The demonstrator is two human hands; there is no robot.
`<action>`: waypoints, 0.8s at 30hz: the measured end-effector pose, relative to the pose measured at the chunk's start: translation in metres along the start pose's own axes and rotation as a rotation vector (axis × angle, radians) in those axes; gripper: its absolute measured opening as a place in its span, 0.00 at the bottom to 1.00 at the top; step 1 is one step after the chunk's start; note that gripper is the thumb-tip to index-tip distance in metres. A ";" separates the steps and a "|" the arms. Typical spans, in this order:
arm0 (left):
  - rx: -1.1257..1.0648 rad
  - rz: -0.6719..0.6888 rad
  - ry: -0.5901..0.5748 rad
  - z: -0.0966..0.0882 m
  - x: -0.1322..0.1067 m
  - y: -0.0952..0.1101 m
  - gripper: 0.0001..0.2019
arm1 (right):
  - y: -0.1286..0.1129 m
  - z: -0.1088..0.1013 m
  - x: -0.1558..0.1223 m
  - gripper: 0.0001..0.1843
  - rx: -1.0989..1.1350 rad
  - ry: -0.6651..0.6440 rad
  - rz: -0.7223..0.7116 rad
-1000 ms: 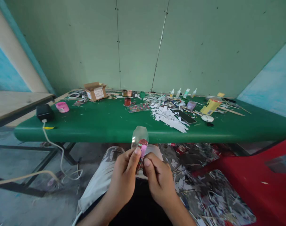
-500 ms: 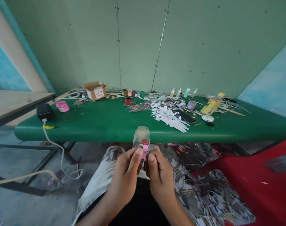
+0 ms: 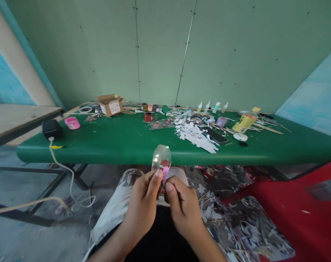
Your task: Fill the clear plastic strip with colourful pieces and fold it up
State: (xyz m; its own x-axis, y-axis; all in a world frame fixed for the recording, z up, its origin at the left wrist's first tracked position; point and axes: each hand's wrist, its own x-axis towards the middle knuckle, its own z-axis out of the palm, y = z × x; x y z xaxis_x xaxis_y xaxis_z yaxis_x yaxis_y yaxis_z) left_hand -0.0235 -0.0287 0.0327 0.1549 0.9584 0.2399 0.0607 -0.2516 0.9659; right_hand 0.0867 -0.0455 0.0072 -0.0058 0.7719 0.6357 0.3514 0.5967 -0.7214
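My left hand (image 3: pixel 142 205) and my right hand (image 3: pixel 183 207) meet over my lap, in front of the green table (image 3: pixel 122 143). Together they pinch a small clear plastic packet (image 3: pixel 161 161) that holds a red and pink piece. The packet stands upright above my fingertips, its top just overlapping the table's front edge. Both hands are closed on its lower end, thumbs touching it.
On the table lie a pile of white paper scraps (image 3: pixel 195 134), a phone (image 3: pixel 214 134), a yellow bottle (image 3: pixel 244 123), small glue bottles (image 3: pixel 211 107), a cardboard box (image 3: pixel 110 105), a pink tape roll (image 3: pixel 72 123) and a black charger (image 3: pixel 52 129) with a white cable. A red chair (image 3: pixel 304 211) stands at right. Scraps litter the floor.
The packet and my fingertips shifted slightly right and up, then came back left and down; both hands kept their pinch on it.
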 end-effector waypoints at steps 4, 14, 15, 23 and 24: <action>-0.003 0.006 0.011 -0.001 0.000 0.001 0.19 | 0.000 0.001 0.000 0.14 0.060 -0.012 0.016; 0.030 0.042 -0.003 0.001 -0.001 0.002 0.20 | 0.001 0.007 -0.002 0.16 0.043 0.085 0.053; 0.030 0.032 -0.002 0.001 -0.001 0.001 0.20 | 0.001 0.006 -0.002 0.16 0.030 0.069 0.046; -0.003 -0.031 0.018 -0.001 -0.002 0.002 0.19 | 0.000 -0.003 0.000 0.13 -0.012 -0.063 0.009; -0.012 -0.031 0.014 -0.001 -0.002 0.003 0.19 | 0.000 -0.003 0.000 0.13 -0.006 -0.075 0.007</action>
State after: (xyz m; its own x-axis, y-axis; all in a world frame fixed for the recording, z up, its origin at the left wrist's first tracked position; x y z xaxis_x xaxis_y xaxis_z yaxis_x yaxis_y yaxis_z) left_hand -0.0243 -0.0308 0.0349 0.1392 0.9676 0.2108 0.0538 -0.2200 0.9740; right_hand 0.0901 -0.0457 0.0081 -0.0732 0.7906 0.6079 0.3570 0.5900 -0.7242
